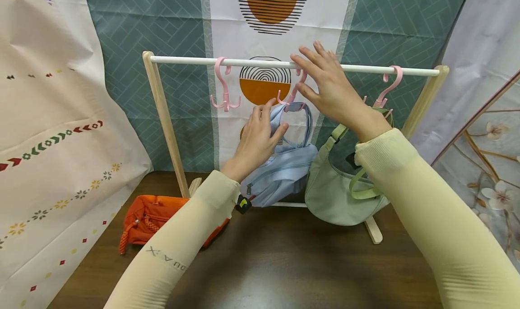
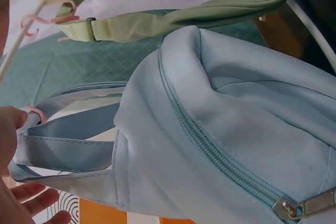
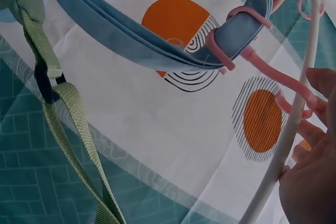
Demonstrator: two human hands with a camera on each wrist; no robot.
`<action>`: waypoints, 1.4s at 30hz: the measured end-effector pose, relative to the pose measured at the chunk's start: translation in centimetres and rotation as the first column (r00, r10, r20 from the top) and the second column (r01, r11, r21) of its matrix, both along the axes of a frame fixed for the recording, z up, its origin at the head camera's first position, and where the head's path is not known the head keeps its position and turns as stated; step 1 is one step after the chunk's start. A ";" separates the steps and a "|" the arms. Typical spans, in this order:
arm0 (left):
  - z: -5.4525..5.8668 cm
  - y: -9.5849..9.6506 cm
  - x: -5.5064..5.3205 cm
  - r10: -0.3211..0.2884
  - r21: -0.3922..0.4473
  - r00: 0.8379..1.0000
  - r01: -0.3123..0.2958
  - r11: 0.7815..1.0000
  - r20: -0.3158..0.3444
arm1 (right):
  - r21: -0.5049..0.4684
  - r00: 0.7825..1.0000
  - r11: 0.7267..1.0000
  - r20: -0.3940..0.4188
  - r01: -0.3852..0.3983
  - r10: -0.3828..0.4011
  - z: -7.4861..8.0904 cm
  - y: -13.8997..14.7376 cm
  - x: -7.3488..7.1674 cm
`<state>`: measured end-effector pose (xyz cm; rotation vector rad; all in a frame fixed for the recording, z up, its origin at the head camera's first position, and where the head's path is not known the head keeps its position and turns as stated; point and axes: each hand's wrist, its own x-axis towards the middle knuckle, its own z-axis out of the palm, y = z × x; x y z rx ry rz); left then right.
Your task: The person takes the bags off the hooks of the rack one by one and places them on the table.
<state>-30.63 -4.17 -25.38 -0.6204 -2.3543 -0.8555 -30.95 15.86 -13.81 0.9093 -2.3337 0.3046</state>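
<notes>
A light blue backpack [image 1: 280,176] hangs by its strap loops [image 2: 73,145] from a pink multi-prong hook [image 3: 278,74] on the white rail. My left hand [image 1: 257,135] is beside the loops, thumb spread from the extended fingers; in the left wrist view the loops lie between thumb and fingers, without a visible pinch. My right hand [image 1: 329,85] is up at the rail, fingers spread, next to the top of that hook. In the right wrist view its thumb and fingers lie around the hook's upper end; whether they touch it is unclear.
The wooden rack's white rail [image 1: 183,61] carries a bare pink hook [image 1: 225,85] at left. A pale green bag [image 1: 345,196] hangs from another pink hook [image 1: 389,85] at right. An orange bag [image 1: 158,214] lies on the brown table [image 1: 304,264]. Patterned cloth [image 1: 162,20] hangs behind.
</notes>
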 end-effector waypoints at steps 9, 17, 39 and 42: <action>-0.2 0.3 -0.4 0.004 0.020 1.000 -0.004 1.000 0.001 | 0.038 0.999 0.998 0.008 0.052 -0.052 0.4 -0.4 -0.3; -0.7 0.0 -0.6 -0.033 0.107 0.998 0.039 0.994 -0.054 | 0.031 0.998 0.997 -0.015 0.068 -0.068 0.3 -0.9 -0.4; 0.5 -0.2 -0.7 -0.037 0.258 0.994 0.063 0.964 -0.104 | -0.009 0.992 0.992 -0.012 0.128 -0.128 -0.1 -1.7 -0.3; 1.0 -0.1 -0.7 -0.040 0.255 0.993 0.067 0.965 -0.108 | -0.012 0.993 0.993 -0.027 0.118 -0.118 -0.1 -1.6 -0.4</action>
